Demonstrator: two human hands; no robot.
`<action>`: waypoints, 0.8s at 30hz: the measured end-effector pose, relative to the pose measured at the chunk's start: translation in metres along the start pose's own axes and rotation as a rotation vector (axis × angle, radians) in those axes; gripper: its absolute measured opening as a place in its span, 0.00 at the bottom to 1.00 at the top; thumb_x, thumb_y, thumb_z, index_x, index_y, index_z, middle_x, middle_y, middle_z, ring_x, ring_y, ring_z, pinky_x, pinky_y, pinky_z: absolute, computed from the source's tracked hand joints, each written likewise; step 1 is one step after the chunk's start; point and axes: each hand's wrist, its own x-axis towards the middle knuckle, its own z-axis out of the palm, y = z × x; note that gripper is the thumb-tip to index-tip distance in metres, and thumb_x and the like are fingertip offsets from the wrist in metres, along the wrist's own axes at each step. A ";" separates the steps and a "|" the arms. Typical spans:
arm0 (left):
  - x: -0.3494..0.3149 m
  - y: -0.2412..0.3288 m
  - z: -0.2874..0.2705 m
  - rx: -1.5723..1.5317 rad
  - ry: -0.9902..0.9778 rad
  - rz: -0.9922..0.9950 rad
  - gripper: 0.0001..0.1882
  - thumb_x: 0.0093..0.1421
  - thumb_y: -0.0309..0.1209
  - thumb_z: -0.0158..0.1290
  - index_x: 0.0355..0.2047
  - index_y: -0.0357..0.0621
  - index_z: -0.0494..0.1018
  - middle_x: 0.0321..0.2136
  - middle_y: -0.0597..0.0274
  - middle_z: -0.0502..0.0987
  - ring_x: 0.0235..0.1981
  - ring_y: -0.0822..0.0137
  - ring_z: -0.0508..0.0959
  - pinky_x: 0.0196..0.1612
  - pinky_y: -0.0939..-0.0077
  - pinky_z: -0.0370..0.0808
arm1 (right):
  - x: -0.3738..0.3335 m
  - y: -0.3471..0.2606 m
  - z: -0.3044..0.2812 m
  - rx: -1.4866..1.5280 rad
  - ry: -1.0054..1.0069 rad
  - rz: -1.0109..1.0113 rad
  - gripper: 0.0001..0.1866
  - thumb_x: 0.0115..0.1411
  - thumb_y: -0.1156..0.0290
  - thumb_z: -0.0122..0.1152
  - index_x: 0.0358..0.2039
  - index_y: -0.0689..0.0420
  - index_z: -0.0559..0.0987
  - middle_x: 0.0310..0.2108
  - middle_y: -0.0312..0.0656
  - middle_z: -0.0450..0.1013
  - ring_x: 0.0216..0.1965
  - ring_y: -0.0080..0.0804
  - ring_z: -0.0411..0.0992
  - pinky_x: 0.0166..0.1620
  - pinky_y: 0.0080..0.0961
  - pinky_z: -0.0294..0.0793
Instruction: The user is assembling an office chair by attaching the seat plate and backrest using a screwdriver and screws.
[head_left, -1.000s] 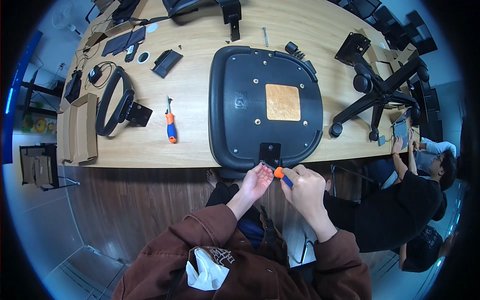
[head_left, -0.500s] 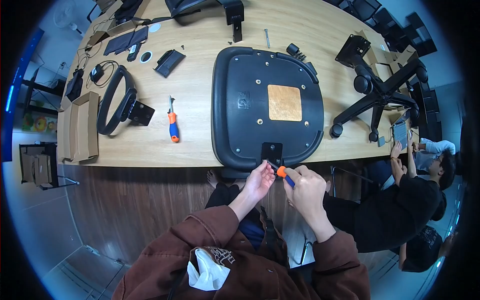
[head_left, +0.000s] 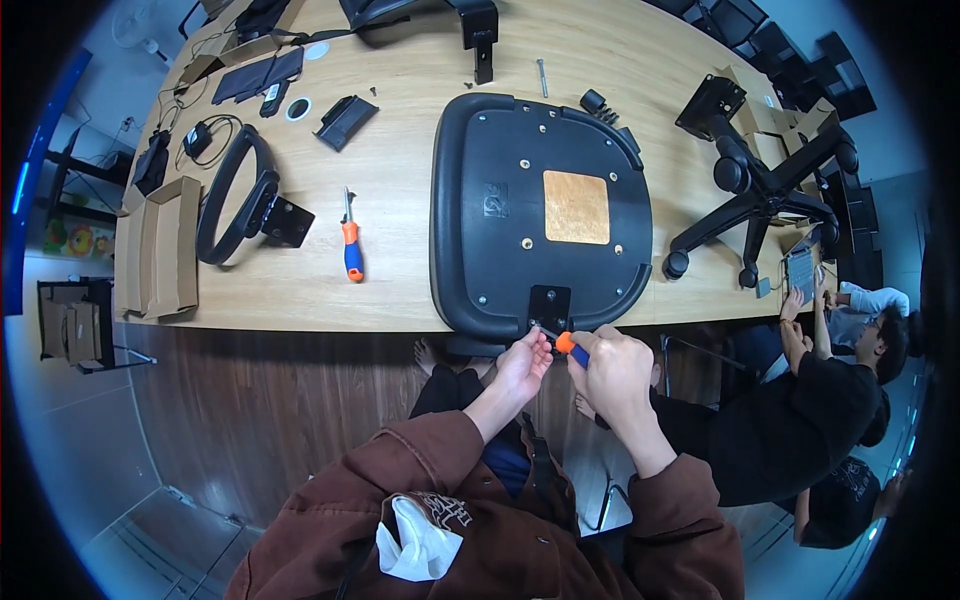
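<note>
A black chair seat [head_left: 500,270] lies underside up at the table's near edge, with a bare wooden square in its middle. Screwed to its near edge is a black metal bracket [head_left: 550,297]. My right hand [head_left: 620,372] is closed around the orange-and-blue handle of a screwdriver [head_left: 568,345], whose shaft points left to the bracket's lower end. Beside that tip my left hand [head_left: 525,365] is closed in a pinch; whatever its fingertips hold is too small to make out.
A second screwdriver [head_left: 351,250] and a black armrest loop [head_left: 240,205] lie left of the seat, near an open cardboard box [head_left: 172,255]. A wheeled chair base [head_left: 765,190] stands to the right. Far side: a long bolt [head_left: 542,78] and a plastic cover [head_left: 346,122]. People sit at right.
The whole table scene has shifted slightly to the right in view. Both hands keep their places at the bracket, the right still gripping the screwdriver.
</note>
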 end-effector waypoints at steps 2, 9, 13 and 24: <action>0.000 0.001 0.001 -0.001 0.027 -0.007 0.08 0.72 0.35 0.57 0.35 0.48 0.76 0.29 0.71 0.77 0.30 0.75 0.78 0.35 0.78 0.76 | 0.006 0.000 0.001 -0.004 -0.008 -0.008 0.11 0.49 0.68 0.72 0.34 0.55 0.86 0.25 0.44 0.76 0.27 0.42 0.79 0.33 0.36 0.78; 0.001 0.008 -0.002 0.101 0.071 -0.031 0.07 0.73 0.32 0.53 0.40 0.42 0.77 0.30 0.67 0.78 0.29 0.73 0.77 0.35 0.78 0.77 | 0.017 -0.007 0.008 -0.032 -0.048 -0.005 0.10 0.48 0.69 0.71 0.32 0.57 0.86 0.26 0.46 0.77 0.28 0.44 0.81 0.33 0.37 0.79; -0.022 0.006 0.000 0.406 0.184 0.104 0.08 0.69 0.30 0.58 0.44 0.38 0.79 0.31 0.65 0.79 0.27 0.74 0.78 0.32 0.78 0.78 | 0.024 -0.007 0.005 -0.024 -0.082 0.041 0.07 0.49 0.69 0.71 0.27 0.58 0.86 0.28 0.49 0.80 0.30 0.45 0.82 0.35 0.36 0.81; -0.059 0.012 0.021 1.295 -0.095 1.472 0.21 0.49 0.22 0.67 0.46 0.41 0.81 0.34 0.59 0.80 0.23 0.66 0.77 0.29 0.72 0.77 | 0.029 -0.015 0.004 0.036 -0.159 0.158 0.12 0.52 0.68 0.69 0.32 0.64 0.84 0.29 0.55 0.80 0.33 0.49 0.83 0.38 0.39 0.83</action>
